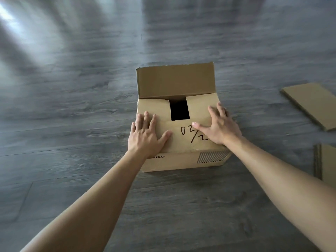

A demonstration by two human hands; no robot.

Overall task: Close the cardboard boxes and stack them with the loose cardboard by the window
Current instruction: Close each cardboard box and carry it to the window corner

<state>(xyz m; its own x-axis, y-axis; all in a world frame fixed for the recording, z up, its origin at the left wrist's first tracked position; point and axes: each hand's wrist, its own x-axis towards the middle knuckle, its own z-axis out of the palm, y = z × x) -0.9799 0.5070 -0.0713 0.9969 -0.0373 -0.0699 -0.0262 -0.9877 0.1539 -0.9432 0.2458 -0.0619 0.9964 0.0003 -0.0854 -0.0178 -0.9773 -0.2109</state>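
- Under both hands: cardboard box on grey floor; far flap upright.
- Right of the right hand: loose cardboard, well apart.
- Left hand and right hand: fingers straight, pressing near flap flat.

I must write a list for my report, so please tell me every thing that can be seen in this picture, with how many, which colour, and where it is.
cardboard box: one, brown, on the floor in the middle; near flap and both side flaps folded down, far flap upright, a dark gap left open in the top; black handwriting on the near flap.
loose cardboard sheet: one, brown, flat on the floor at the right.
second cardboard piece: one, brown, at the right edge, cut off by the frame.
floor: one, grey wood-look planks, under everything.
left hand: one, flat on the box top, left side, fingers spread.
right hand: one, flat on the box top, right side, fingers spread.
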